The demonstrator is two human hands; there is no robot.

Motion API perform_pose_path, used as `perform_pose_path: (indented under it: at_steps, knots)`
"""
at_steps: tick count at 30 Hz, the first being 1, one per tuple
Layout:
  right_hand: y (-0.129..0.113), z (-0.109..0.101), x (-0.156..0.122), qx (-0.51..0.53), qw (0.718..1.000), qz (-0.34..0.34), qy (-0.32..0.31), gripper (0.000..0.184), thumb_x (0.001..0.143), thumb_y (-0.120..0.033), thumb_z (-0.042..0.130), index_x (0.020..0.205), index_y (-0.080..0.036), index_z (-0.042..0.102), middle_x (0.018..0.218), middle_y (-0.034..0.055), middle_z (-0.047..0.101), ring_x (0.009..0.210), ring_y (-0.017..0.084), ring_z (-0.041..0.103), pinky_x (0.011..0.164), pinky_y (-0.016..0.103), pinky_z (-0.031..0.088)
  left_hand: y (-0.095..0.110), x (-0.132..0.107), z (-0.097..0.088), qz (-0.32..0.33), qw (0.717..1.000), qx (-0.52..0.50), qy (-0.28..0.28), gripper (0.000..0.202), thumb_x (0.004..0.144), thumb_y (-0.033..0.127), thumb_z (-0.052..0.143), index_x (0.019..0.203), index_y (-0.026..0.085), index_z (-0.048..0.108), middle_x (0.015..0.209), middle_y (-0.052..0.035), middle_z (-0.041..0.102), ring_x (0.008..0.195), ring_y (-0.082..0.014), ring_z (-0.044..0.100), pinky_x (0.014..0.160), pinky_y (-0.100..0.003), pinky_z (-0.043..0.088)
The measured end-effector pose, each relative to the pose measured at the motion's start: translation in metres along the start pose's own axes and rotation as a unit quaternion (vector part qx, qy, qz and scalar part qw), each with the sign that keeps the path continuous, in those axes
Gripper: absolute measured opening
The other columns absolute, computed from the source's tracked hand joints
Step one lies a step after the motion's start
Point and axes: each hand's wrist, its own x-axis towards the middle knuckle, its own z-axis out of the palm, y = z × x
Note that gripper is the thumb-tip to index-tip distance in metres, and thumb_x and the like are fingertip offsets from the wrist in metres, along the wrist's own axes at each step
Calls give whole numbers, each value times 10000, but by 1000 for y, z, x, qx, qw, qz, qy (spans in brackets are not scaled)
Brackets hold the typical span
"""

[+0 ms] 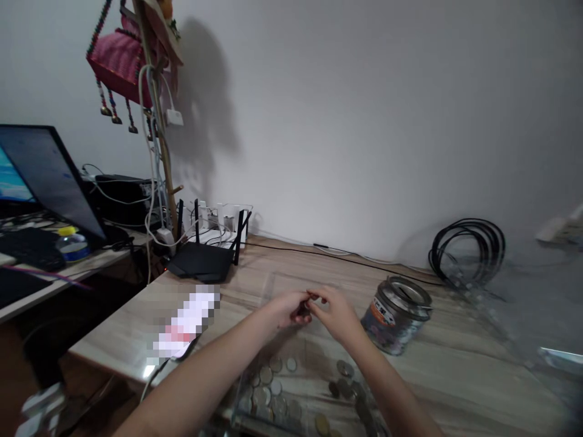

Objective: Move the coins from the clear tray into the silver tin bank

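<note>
My left hand [294, 308] is above the far part of a clear plastic tray [314, 351], its fingers curled inward. My right hand [334, 311] meets it from the right, thumb and fingers closed in a pinch at the left fingertips. Something small and dark may be between the hands, but it is too small and shaded to name. Silver coins [276, 386] lie spread in the tray's near left part. More coins [345, 368], darker ones and a gold-coloured coin [322, 423] among them, lie toward the right. Beside my right hand stands a metal coin tin [397, 315] with a slotted lid.
A phone [184, 325], its screen blurred out, lies left of my left arm. Behind it sits a black router [203, 261] with upright antennas. Coiled black cable [469, 246] rests at the back right. A monitor [50, 176] stands on another desk at left.
</note>
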Motion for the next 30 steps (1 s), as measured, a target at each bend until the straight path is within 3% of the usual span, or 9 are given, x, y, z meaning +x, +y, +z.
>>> perform_pose_path:
  at_steps: [3, 6, 10, 14, 18, 20, 26, 30]
  knots:
    - [1, 0, 0, 1, 999, 21, -26, 278, 660, -191, 515, 905, -191, 648, 784, 42, 639, 722, 172, 524, 684, 296, 403, 0, 2, -2, -22, 998, -17, -56, 214, 746, 230, 396, 853, 128, 549, 522, 26, 466, 388, -60, 441, 370, -180, 184]
    - [-2, -8, -1, -27, 1000, 4, -6, 263, 671, -181, 493, 882, -199, 649, 783, 39, 643, 731, 173, 532, 677, 285, 397, -1, 2, -6, -17, 994, -54, -92, 232, 647, 108, 407, 836, 101, 541, 593, -11, 538, 491, -90, 532, 472, -186, 343]
    - [1, -41, -6, -116, 983, 29, 141, 242, 743, -281, 446, 848, -192, 646, 800, 58, 645, 747, 182, 537, 686, 290, 382, -3, 3, -10, 1, 992, -72, -103, 413, 472, -62, 402, 828, 92, 541, 744, -52, 607, 757, -131, 600, 747, -254, 418]
    - [18, -85, -14, -207, 926, 155, 275, 293, 764, -335, 409, 856, -192, 647, 803, 84, 635, 753, 208, 534, 607, 292, 358, -3, 3, -10, -1, 995, -18, -96, 426, 416, -107, 357, 711, 92, 592, 731, -28, 629, 802, -111, 596, 784, -214, 408]
    - [30, -110, -19, -217, 889, 320, 246, 286, 727, -355, 448, 861, -211, 656, 781, 98, 633, 630, 204, 523, 485, 275, 294, -1, 0, -8, -5, 997, -5, -76, 330, 462, -99, 402, 640, 86, 609, 681, -31, 636, 789, -117, 607, 783, -208, 417]
    - [31, -114, -19, -202, 883, 359, 225, 267, 703, -348, 473, 838, -216, 662, 774, 95, 637, 592, 196, 513, 468, 272, 281, -1, -1, -6, -2, 998, -1, -58, 304, 486, -86, 419, 645, 83, 616, 675, -37, 639, 784, -121, 611, 768, -206, 429]
    - [40, -116, -17, -165, 897, 333, 240, 227, 655, -303, 516, 754, -171, 673, 705, 83, 641, 598, 188, 517, 508, 272, 310, -2, 0, -4, 24, 1000, 1, 8, 247, 572, -4, 414, 660, 100, 620, 717, -41, 652, 697, -112, 613, 637, -195, 464]
    - [56, -117, -19, -219, 888, 316, 254, 230, 634, -338, 527, 704, -186, 685, 631, 86, 629, 566, 200, 505, 504, 291, 297, -3, 2, -4, 33, 999, 11, 11, 208, 605, 10, 438, 672, 87, 619, 723, -58, 654, 659, -103, 614, 616, -184, 459]
